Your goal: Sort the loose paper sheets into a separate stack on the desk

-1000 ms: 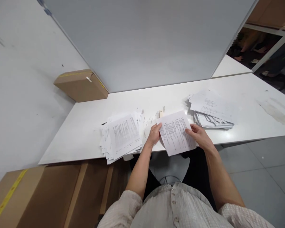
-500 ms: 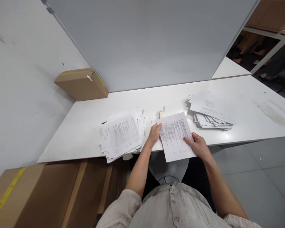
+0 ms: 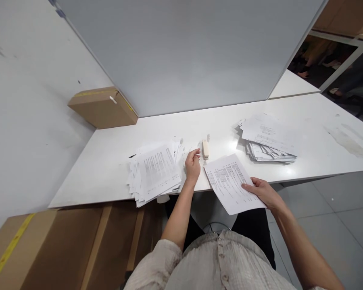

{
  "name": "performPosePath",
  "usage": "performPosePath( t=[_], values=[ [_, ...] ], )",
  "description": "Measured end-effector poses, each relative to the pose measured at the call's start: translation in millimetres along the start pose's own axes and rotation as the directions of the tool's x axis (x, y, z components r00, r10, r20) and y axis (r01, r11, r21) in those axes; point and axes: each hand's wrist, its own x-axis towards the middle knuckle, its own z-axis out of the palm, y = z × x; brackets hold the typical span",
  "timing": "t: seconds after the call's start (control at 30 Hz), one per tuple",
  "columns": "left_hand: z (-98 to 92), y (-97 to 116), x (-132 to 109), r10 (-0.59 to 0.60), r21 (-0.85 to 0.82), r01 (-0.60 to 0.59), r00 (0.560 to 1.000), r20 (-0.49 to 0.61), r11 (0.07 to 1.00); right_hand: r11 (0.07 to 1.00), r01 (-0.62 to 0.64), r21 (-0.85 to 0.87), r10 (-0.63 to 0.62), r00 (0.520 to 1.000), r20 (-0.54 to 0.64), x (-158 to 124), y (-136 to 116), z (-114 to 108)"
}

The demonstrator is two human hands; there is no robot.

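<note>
My right hand [image 3: 264,194] grips the lower right edge of some printed sheets of paper [image 3: 230,181], thumb on top. The sheets tilt over the table's front edge. My left hand [image 3: 193,165] holds nothing, its fingers loosely bent and a little apart. Just to the right of its fingertips a small cream stapler [image 3: 205,150] lies on the white table [image 3: 109,161]. An untidy stack of printed papers [image 3: 157,173] is left of my left hand. Farther right lies a second paper stack [image 3: 269,137].
A cardboard box [image 3: 104,106] leans at the table's back left corner. A grey panel [image 3: 184,56] stands along the back edge. Large cardboard boxes [image 3: 60,249] with yellow tape are below on the left. Grey floor tiles [image 3: 326,205] show at the right.
My left hand has let go of the papers and moved slightly left and up. My right hand has drawn them right and down, uncovering the stapler.
</note>
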Motion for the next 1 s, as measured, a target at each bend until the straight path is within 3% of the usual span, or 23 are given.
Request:
performPosePath(
  t=[0.17, 0.3, 1.0],
  values=[
    [-1.9, -10.1, 1.3, 0.205, 0.22, -0.236, 0.966, 0.156, 0.946, 1.0, -0.017, -0.015, 0.017, 0.999, -0.036, 5.9, -9.8, 5.8],
    [-3.0, -14.2, 2.4, 0.287, 0.311, -0.344, 0.933, 0.215, 0.886, 0.996, -0.036, -0.079, 0.032, 0.998, -0.049, 11.8, -18.6, 11.5],
    [1.1, -14.4, -0.8, 0.261, 0.513, -0.351, 0.935, 0.241, 0.783, 1.0, -0.031, -0.006, 0.03, 0.995, -0.093, 15.2, -25.0, 39.3]
  ],
)
